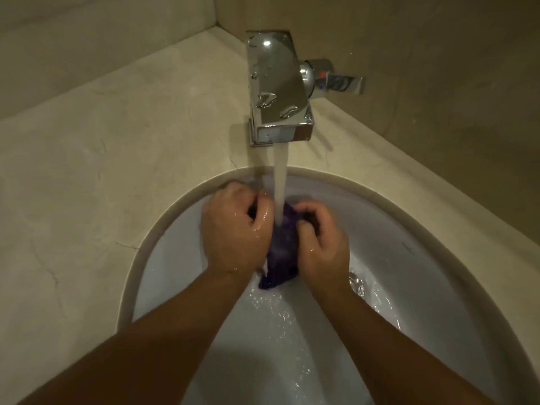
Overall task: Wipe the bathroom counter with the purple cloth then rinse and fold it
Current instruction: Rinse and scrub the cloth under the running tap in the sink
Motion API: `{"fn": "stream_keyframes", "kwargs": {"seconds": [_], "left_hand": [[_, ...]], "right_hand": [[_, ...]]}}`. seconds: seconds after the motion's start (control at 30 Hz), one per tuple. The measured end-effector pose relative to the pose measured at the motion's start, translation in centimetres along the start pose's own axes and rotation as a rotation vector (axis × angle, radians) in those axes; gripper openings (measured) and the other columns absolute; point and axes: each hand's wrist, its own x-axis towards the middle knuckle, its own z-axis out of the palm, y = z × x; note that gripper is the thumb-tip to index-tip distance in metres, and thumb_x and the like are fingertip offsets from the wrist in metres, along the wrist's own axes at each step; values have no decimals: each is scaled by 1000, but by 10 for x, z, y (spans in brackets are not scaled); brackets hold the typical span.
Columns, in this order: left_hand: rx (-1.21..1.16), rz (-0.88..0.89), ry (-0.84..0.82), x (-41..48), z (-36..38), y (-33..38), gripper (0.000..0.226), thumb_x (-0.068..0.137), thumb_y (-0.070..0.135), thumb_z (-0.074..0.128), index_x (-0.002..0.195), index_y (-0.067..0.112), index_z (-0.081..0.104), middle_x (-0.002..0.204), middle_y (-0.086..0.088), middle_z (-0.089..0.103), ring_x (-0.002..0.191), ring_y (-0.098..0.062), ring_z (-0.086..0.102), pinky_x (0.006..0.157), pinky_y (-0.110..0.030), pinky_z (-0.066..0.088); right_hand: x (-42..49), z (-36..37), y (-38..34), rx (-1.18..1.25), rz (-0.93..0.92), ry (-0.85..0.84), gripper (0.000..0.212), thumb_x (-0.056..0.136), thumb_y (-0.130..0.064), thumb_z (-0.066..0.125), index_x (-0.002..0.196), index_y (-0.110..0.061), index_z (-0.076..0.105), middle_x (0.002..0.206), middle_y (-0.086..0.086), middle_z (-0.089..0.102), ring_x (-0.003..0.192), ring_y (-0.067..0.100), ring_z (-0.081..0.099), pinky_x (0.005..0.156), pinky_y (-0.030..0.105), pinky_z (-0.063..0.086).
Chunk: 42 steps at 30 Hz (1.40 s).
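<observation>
Left hand [233,229] down in the sink [409,258], fingers curled, gripping the purple cloth [282,252] from its left side. Right hand [321,244] mirroring it, pinching the same cloth from the right, thumb and fingertips closed on the upper edge. Both clamped on, then, and both wet.

Bunched between the two palms, that cloth, a dark lump with its long axis lying from the far end under the tap down toward the body, tail dangling below the wrists. Placed straight under the water stream [280,182] from the chrome faucet [277,89], hit on top of the bundle, right in the gap between the knuckles.

Neither hand nearer than the other, really: level, one on either flank, left knuckles a shade farther back. Forearms angled in from the near edge, converging, wrists bent slightly inward.

Looks like mid-rinse, with the wiping of the counter [102,156] judged done and the folding not yet begun. Next, probably a squeeze or wring along that long axis, so opposite twists from each side. Lever [342,83] off to the right of the tap, handier to the right hand for shutting off.
</observation>
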Motion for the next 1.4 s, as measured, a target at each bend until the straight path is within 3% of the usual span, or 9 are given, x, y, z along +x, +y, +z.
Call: {"fn": "stream_keyframes", "kwargs": {"seconds": [0.07,0.2,0.3,0.57,0.77,1.0,1.2,1.33,1.4], "left_hand": [[72,-13,-93,-16,6,-11,31,89,37,45,75,16,62,77,2,58,71,-12,50,62,-25,39],[196,49,-202,-37,17,-27,18,91,33,49,94,21,62,83,6,59,75,-13,51,73,-31,40],[214,159,-242,-44,20,-29,31,95,34,44,104,18,69,84,3,67,70,-14,55,69,-33,43],[462,194,-139,-44,31,-18,34,91,23,42,68,8,62,61,-9,56,52,-28,52,51,-34,36],[405,45,-112,-39,39,-21,40,94,35,37,67,13,59,59,-6,55,52,-27,49,59,-33,34],[403,-25,-117,-35,41,-16,41,84,35,36,58,13,60,50,-4,56,48,-18,32,61,-29,31],[303,-11,-174,-39,29,-18,34,82,31,38,58,15,56,54,-5,56,50,-29,50,63,-35,37],[95,-34,-16,-26,5,5,21,81,26,42,75,19,60,78,-1,60,78,-22,53,75,-35,33],[-55,-51,59,-15,-8,14,17,76,16,47,83,18,61,81,-1,62,78,-22,56,79,-43,43]], "right_hand": [[-9,-1,16,-99,22,16,23,89,-23,52,107,-24,66,104,-10,65,96,7,61,84,38,53],[-19,6,31,-309,-19,34,39,95,-37,39,123,-26,63,117,-9,64,106,9,54,91,31,45],[-22,16,36,-394,-56,29,39,97,-37,34,116,-28,67,109,-10,68,100,15,58,88,35,43],[-11,23,40,-532,16,16,31,93,-49,37,95,-33,63,92,-12,60,86,16,50,81,35,43],[-3,22,38,-508,47,4,28,94,-46,50,72,-29,50,74,-12,52,76,11,45,80,36,42],[0,19,34,-576,77,-56,33,89,-51,37,72,-28,52,66,-11,54,70,17,53,84,38,47],[-1,16,28,-480,25,-83,32,95,-40,39,64,-29,38,67,-5,51,74,27,54,78,43,47],[-2,9,-12,-201,-61,110,20,93,-31,41,78,-22,49,79,-4,55,80,20,48,73,37,41],[-1,1,-28,1,-38,163,14,92,-25,44,80,-20,50,76,-2,54,74,17,50,66,34,42]]}}
